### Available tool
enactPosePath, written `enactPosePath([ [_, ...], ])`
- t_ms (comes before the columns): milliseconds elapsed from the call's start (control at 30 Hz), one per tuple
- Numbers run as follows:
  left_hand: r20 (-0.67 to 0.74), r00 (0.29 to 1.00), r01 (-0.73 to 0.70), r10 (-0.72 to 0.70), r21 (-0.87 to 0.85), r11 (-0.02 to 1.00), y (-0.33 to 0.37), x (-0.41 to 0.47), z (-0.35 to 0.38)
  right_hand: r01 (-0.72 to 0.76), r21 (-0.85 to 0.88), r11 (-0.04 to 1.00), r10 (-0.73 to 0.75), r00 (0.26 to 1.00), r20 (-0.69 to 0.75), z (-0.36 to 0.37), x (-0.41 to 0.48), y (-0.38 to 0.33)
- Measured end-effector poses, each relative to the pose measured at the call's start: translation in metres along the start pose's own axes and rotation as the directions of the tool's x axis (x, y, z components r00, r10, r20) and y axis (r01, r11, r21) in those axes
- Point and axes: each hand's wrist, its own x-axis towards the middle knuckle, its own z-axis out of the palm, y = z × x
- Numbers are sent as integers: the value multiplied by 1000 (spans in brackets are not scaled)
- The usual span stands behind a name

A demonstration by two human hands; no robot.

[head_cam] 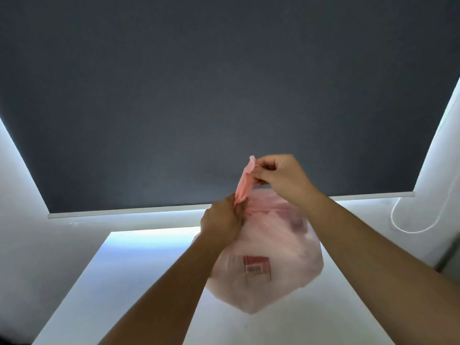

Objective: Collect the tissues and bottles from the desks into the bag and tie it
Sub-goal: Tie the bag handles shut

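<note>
Bag: a thin pink plastic bag [268,247], see-through and bulging, with a rounded body that narrows to a point at its lower end.
Where the bag is: it sits on a white desk [124,282], near the middle of the view, between the person's two bare forearms.
Bag's neck: the top of the bag is gathered into a twisted pink strip [245,180] that stands up from the body, deeper in colour than the rest.
Inside the bag: a clear bottle [256,266] lies on its side, showing a red label with a barcode through the plastic. Pale crumpled shapes fill the upper part, too blurred to name.
Left hand: the left hand [220,224] has its fingers curled tightly around the base of the twisted strip, right where it meets the bag's body.
Right hand: the right hand [278,174] is higher up and pinches the top end of the strip between thumb and fingertips.
Behind the desk: a dark grey roller blind [224,95] fills the upper view, with bright light at its edges.
Far right: a white beaded cord [398,220] hangs in a loop.
</note>
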Motion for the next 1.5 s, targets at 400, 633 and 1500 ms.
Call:
enactPosePath([
  [400, 502, 843, 538, -194, -805, 251, 88, 11, 56, -393, 242, 887, 462, 768, -443, -145, -136, 85],
  [633, 630, 774, 589, 63, -752, 296, 222, -27, 153, -244, 630, 737, 573, 720, -392, -255, -205, 103],
  [1500, 890, 448, 808, -88, -361, 465, 349, -45, 521, -580, 755, 307, 946, 270, -177, -470, -241, 359],
])
